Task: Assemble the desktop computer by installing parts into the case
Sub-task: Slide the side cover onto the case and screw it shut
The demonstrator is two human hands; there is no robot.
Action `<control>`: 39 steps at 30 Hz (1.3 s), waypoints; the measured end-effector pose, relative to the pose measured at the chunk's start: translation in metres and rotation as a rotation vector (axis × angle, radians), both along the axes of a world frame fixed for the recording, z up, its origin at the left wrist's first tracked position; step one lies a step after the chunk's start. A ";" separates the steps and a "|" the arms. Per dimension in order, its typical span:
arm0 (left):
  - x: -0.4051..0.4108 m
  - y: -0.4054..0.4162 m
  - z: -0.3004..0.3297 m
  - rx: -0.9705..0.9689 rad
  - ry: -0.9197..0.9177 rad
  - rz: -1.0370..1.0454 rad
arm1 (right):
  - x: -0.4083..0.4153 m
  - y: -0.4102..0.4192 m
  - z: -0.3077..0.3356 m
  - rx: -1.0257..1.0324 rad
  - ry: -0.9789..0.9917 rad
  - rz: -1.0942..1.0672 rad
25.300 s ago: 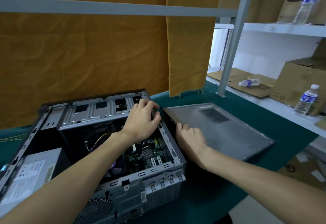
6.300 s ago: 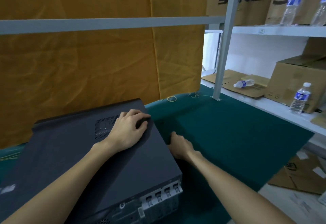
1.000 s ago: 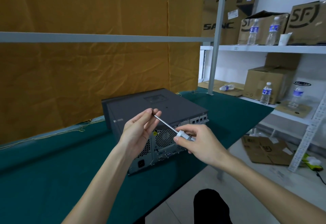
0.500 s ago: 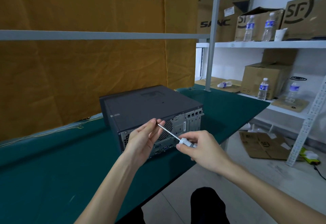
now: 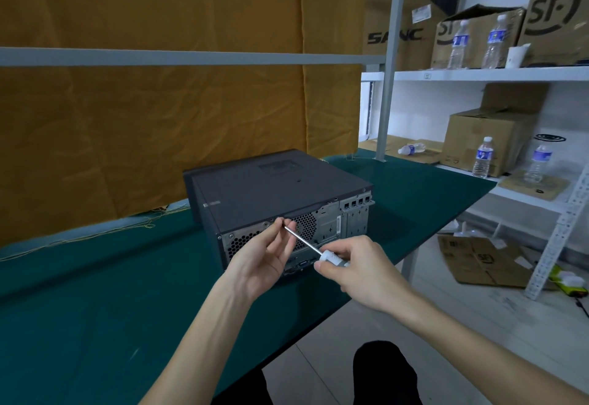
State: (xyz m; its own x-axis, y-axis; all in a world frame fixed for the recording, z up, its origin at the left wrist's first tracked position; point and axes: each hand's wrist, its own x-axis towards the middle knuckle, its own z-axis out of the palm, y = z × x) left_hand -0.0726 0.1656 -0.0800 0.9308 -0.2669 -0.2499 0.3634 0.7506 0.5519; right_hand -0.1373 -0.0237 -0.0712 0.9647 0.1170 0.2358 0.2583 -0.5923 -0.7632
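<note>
A: Where does the computer case [image 5: 280, 194] sit?

B: On the green surface [image 5: 79, 293], lid closed, near the right-hand edge. Its perforated rear panel faces the person and lies just back from the front edge of the surface.

A: And the hands?

B: Both are raised in front of that rear panel. The right hand [image 5: 360, 266] has its fingers curled round the white handle of a screwdriver [image 5: 314, 247], whose shaft slants up to the left. The left hand [image 5: 261, 256] pinches the shaft's tip between thumb and fingers [image 5: 288, 223], close to the case's top rear edge. I cannot tell whether the tip touches the panel.

A: What room is there around it?

B: Bare green surface stretches left of the case and behind it to the orange curtain [image 5: 178, 92]. To the right the surface ends, with tiled floor [image 5: 446, 318] and a shelf unit [image 5: 490, 73] holding boxes and bottles beyond.
</note>
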 end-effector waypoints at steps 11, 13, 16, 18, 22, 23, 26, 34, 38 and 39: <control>-0.004 0.001 0.001 0.014 0.054 0.082 | 0.003 0.026 0.004 0.036 0.119 -0.030; -0.004 0.002 0.001 0.026 0.047 0.081 | 0.002 0.026 0.004 0.048 0.122 -0.038; -0.003 0.001 0.001 0.024 0.040 0.080 | 0.001 0.027 0.002 0.032 0.111 -0.043; -0.002 0.001 0.000 0.027 0.034 0.084 | 0.000 0.028 0.001 0.020 0.104 -0.051; 0.000 0.002 0.000 0.046 0.023 0.075 | -0.001 0.027 0.001 0.010 0.087 -0.056; 0.000 0.002 0.000 0.045 0.026 0.076 | -0.001 0.027 0.002 0.007 0.085 -0.058; 0.001 0.003 0.001 0.049 0.028 0.078 | 0.001 0.030 0.002 0.005 0.082 -0.069; -0.001 -0.001 0.004 0.078 -0.020 0.012 | 0.003 0.035 0.021 0.051 0.223 -0.031; -0.002 -0.001 0.008 0.051 -0.017 -0.027 | 0.004 0.031 0.036 0.299 0.474 0.047; -0.002 -0.002 0.008 0.053 -0.010 -0.010 | 0.003 0.032 0.037 0.313 0.508 0.053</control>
State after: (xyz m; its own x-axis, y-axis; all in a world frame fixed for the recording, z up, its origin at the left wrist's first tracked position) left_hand -0.0743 0.1634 -0.0717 0.9306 -0.2630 -0.2546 0.3652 0.7163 0.5947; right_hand -0.1343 0.0079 -0.0339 0.9606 0.1671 -0.2222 -0.1614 -0.3155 -0.9351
